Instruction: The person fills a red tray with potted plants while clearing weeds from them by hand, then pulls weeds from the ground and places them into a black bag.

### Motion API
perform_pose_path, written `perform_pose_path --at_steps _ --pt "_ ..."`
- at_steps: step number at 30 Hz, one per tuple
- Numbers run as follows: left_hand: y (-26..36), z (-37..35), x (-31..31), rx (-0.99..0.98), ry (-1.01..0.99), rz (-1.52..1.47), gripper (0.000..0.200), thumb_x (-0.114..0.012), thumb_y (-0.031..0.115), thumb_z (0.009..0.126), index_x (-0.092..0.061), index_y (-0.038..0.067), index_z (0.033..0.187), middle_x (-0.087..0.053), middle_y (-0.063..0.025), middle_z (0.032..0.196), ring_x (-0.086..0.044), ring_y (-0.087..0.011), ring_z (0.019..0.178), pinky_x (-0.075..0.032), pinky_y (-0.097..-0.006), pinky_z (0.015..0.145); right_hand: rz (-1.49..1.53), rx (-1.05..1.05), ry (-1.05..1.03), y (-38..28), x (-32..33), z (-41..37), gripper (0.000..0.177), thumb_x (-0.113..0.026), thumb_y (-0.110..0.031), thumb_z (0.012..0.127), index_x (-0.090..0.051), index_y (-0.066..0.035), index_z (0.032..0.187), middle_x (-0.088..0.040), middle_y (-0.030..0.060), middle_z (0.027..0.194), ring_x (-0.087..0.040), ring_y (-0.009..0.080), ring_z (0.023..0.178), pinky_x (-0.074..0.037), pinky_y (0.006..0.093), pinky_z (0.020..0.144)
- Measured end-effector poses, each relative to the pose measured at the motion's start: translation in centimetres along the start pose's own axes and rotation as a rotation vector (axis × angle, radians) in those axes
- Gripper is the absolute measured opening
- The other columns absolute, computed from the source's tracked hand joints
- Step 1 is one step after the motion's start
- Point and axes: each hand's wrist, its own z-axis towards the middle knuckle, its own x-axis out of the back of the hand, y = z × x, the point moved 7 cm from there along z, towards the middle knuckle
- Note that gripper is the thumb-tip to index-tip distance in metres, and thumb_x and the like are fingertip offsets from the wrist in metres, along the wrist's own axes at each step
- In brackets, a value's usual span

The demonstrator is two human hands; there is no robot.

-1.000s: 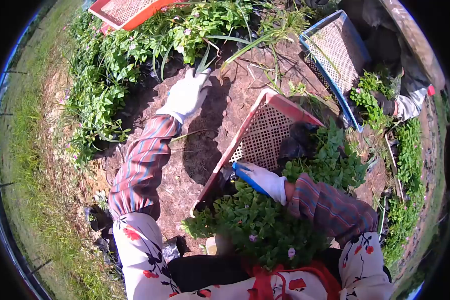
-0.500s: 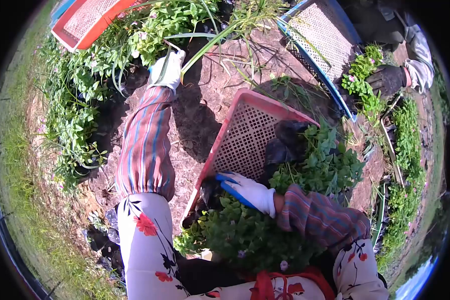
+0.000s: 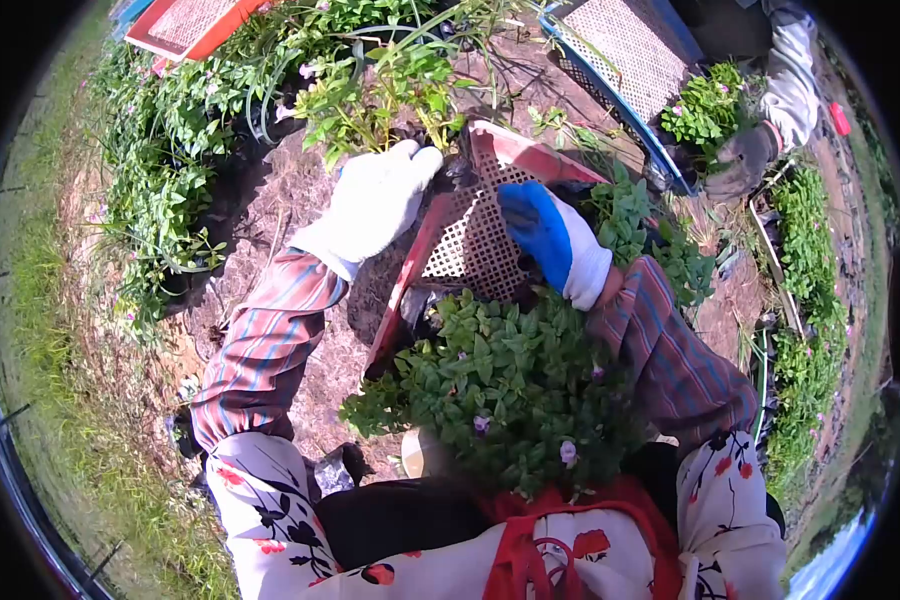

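My left hand (image 3: 382, 200), in a white glove, is closed at the base of a leafy seedling (image 3: 395, 95). Part of a dark bag around its roots shows beside the fingertips; the grip itself is mostly hidden. Below and right of it lies a red plastic crate (image 3: 445, 262) with a lattice bottom. My right hand (image 3: 552, 238), its glove blue on the palm, hovers over the crate with fingers extended and nothing in them. Leafy plants with pale purple flowers (image 3: 510, 370) fill the near end of the crate, and more plants (image 3: 630, 215) stand along its right side.
An orange-red crate (image 3: 185, 30) is at upper left, by a row of flowering plants (image 3: 155, 190). At upper right is a blue-rimmed crate (image 3: 625, 55). A co-worker's dark-gloved hand (image 3: 742, 160) touches a pink-flowered plant (image 3: 705, 110). Grass borders the left.
My left hand has come back toward the crate with a seedling, from beside the plant row. My right hand has lifted from the crate's near side and moved up and right.
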Motion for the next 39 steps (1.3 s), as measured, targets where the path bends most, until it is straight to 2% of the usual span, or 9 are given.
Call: perform_pose_path --at_steps 3,5,7,9,15,19,27,33,39 --pt "6.0 -0.3 -2.0 -0.136 -0.299 0.139 0.016 -0.052 0.014 0.076 -0.053 0.010 0.092 -0.055 -0.0107 0.083 -0.060 -0.0294 0.069 -0.048 -0.0376 0.059 -1.111 0.497 0.009 -8.6 -2.4 -2.1 0.039 -0.049 -0.024 0.090 -0.045 -0.005 0.123 -0.050 0.0091 0.122 -0.051 0.0184 0.107 -0.041 0.0293 0.091" --pt "8.1 -2.8 -5.4 -0.384 0.003 0.201 0.017 -0.050 0.013 0.079 -0.054 0.009 0.095 -0.059 -0.0081 0.094 -0.059 -0.0267 0.081 -0.046 -0.0377 0.077 -0.397 0.315 -0.141 -5.3 1.3 2.4 0.043 -0.052 -0.032 0.089 -0.048 -0.004 0.120 -0.051 0.0087 0.120 -0.054 0.0195 0.102 -0.044 0.0302 0.088" --pt "8.6 -3.8 -8.4 -0.010 -0.864 -0.311 0.021 -0.048 0.016 0.084 -0.056 0.008 0.102 -0.059 -0.0082 0.104 -0.055 -0.0269 0.094 -0.039 -0.0371 0.091 -0.006 -0.143 0.038 -1.2 0.6 2.8 0.039 -0.048 -0.031 0.091 -0.050 -0.003 0.118 -0.054 0.0075 0.117 -0.055 0.0178 0.100 -0.045 0.0309 0.088" --pt "6.0 -8.4 -11.7 0.261 -0.163 -1.289 0.029 -0.046 0.025 0.088 -0.055 0.008 0.110 -0.057 -0.0107 0.110 -0.053 -0.0292 0.098 -0.039 -0.0355 0.092 -0.141 -0.328 -0.148 2.9 -0.9 2.8 0.036 -0.042 -0.031 0.093 -0.053 -0.003 0.114 -0.055 0.0099 0.114 -0.056 0.0206 0.098 -0.047 0.0301 0.083" --pt "3.3 -12.6 -4.7 0.085 -0.554 -0.241 0.038 -0.059 0.019 0.080 -0.050 0.009 0.115 -0.053 -0.0150 0.109 -0.057 -0.0323 0.090 -0.048 -0.0384 0.075 0.097 -0.623 -0.427 6.2 -4.6 2.2 0.030 -0.040 -0.022 0.094 -0.054 0.000 0.109 -0.059 0.0125 0.108 -0.060 0.0213 0.093 -0.049 0.0344 0.084" --pt "-11.5 -17.3 2.4 0.659 0.322 0.070 0.049 -0.062 0.014 0.077 -0.044 0.011 0.122 -0.044 -0.0220 0.118 -0.058 -0.0381 0.084 -0.049 -0.0414 0.072 0.095 -0.704 -0.441 6.4 -6.3 1.3 0.028 -0.040 -0.019 0.095 -0.051 -0.001 0.114 -0.058 0.0090 0.109 -0.058 0.0193 0.097 -0.046 0.0325 0.089" --pt "-27.3 -19.2 -0.7 0.945 0.286 0.260 0.023 -0.061 0.014 0.072 -0.058 0.012 0.094 -0.057 -0.0218 0.088 -0.059 -0.0366 0.074 -0.048 -0.0435 0.066 -0.202 -0.509 -0.501 6.9 -4.9 2.3 0.035 -0.042 -0.011 0.092 -0.043 -0.003 0.126 -0.051 0.0076 0.119 -0.051 0.0146 0.106 -0.041 0.0287 0.093" --pt "-19.8 -16.4 0.5 0.669 0.450 -0.148 0.014 -0.060 0.005 0.070 -0.059 0.006 0.084 -0.058 -0.0138 0.076 -0.058 -0.0314 0.076 -0.046 -0.0351 0.067 -0.939 0.120 -0.796 2.4 -6.3 2.2 0.033 -0.047 -0.011 0.090 -0.048 -0.002 0.121 -0.055 0.0078 0.114 -0.055 0.0156 0.099 -0.043 0.0287 0.090" --pt "-4.8 -9.5 4.0 0.275 0.131 -0.621 0.014 -0.056 0.008 0.076 -0.056 0.005 0.090 -0.054 -0.0099 0.082 -0.055 -0.0260 0.075 -0.044 -0.0332 0.069 -0.300 -0.246 -0.160 -0.4 -5.9 5.4 0.044 -0.052 -0.040 0.088 -0.047 -0.014 0.122 -0.056 0.0020 0.090 -0.060 0.0155 0.077 -0.048 0.0266 0.063"
